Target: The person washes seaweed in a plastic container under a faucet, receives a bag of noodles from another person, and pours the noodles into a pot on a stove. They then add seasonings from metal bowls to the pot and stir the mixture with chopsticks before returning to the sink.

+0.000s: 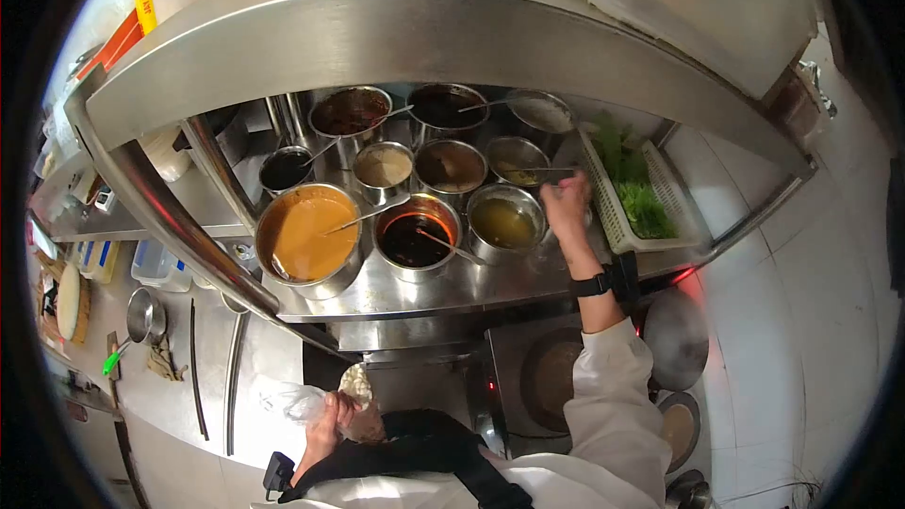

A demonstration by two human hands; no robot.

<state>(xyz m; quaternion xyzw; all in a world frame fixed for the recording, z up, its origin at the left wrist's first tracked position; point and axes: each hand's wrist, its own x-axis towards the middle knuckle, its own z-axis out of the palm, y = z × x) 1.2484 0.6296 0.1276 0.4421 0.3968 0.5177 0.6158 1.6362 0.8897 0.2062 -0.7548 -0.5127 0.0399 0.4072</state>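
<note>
Curling around a clear plastic bag [300, 402] close to the chest, fingers [332, 412] of the left hand [325, 426] closed on its bunched top, with a pale lump of food [355, 383] showing at the opening. Sitting just right of that, a dark pan [553, 379] on the cooker, with a second round pan [676, 337] beside it toward the right edge.

Reaching up and away over the steel counter [443, 292], right hand [566, 205] with a black wrist strap [596, 283] and a white sleeve below it. Pinching the handle of a spoon [542, 171], fingertips pressed together at the front right of the cluster of pots, near the white basket of greens [641, 198] at the counter's right edge.

Resting in a steel pot [517, 160], the spoon's bowl end, in the middle row. Standing along the front edge: a large pot of orange sauce [306, 234], a pot of dark sauce [415, 238] and a pot of yellowish liquid [506, 222], each touching its neighbour. Lining the back edge, three more pots under the steel shelf [424, 33].
</note>
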